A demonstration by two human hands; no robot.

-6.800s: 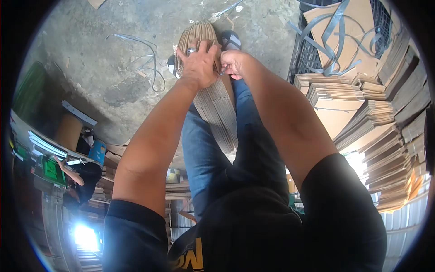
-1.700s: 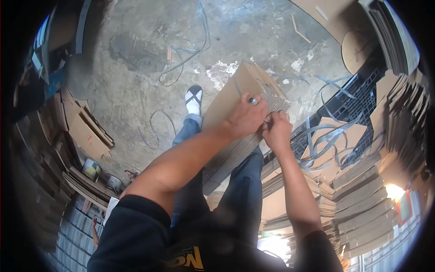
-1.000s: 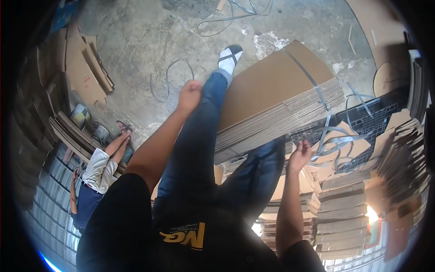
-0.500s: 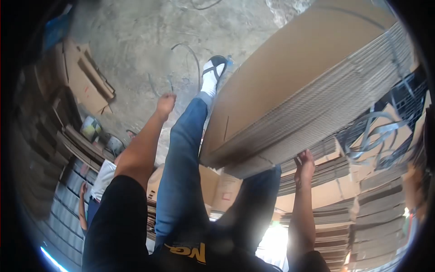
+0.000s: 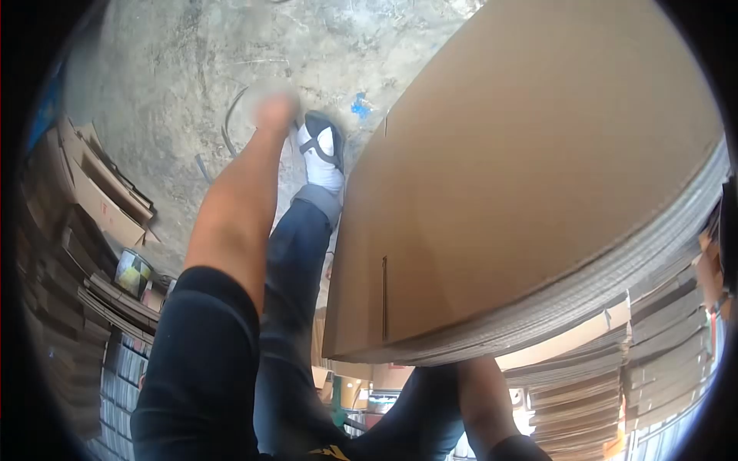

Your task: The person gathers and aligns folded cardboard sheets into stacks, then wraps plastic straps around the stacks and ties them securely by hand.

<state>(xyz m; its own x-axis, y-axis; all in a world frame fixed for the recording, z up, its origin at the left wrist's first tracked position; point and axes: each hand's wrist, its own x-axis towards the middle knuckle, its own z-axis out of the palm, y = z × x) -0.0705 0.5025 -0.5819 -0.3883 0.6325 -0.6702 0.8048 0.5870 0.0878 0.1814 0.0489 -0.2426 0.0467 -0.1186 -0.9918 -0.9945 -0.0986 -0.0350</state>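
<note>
Stack (image 5: 523,192): lay right of left hand (image 5: 275,111), long axis up-right, nearer right arm (image 5: 486,396), hand hidden; could not tell either grip.

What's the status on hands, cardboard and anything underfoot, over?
Left hand blurred, apart from cardboard stack; right hand hidden by it. Stack fills much of the view's right side. Loose strap on floor, possible snag.

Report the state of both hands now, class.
Left hand: blurred; open or closed cannot be told.
Right hand: hidden behind cardboard stack; cannot be told.
</note>
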